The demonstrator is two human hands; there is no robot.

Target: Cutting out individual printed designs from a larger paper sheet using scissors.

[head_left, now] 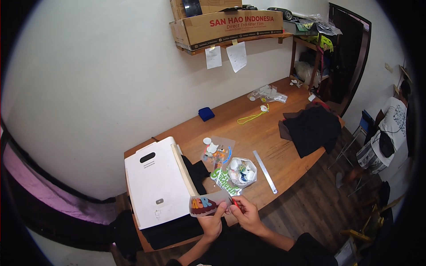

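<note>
My left hand [212,224] is closed on a translucent film sheet [211,205] printed with colourful lettering, thumb on top. My right hand [247,216] grips red-handled scissors [235,203] at the sheet's right edge; the fingers cover most of them. Just beyond my hands, a clear plastic tub [242,172] holds white scraps and cut pieces. Beside it lies a film piece with green lettering [219,178], partly under the tub. Farther off, another clear film with an orange and blue print [218,153] has white scraps on it.
A white flat-topped machine [155,181] stands left, with black cloth around its base. A steel ruler [265,173], dark folded garments [313,126], a blue pouch [206,114] and a yellow lanyard [252,117] lie on the wooden table [242,137]. Another person [392,119] sits at right.
</note>
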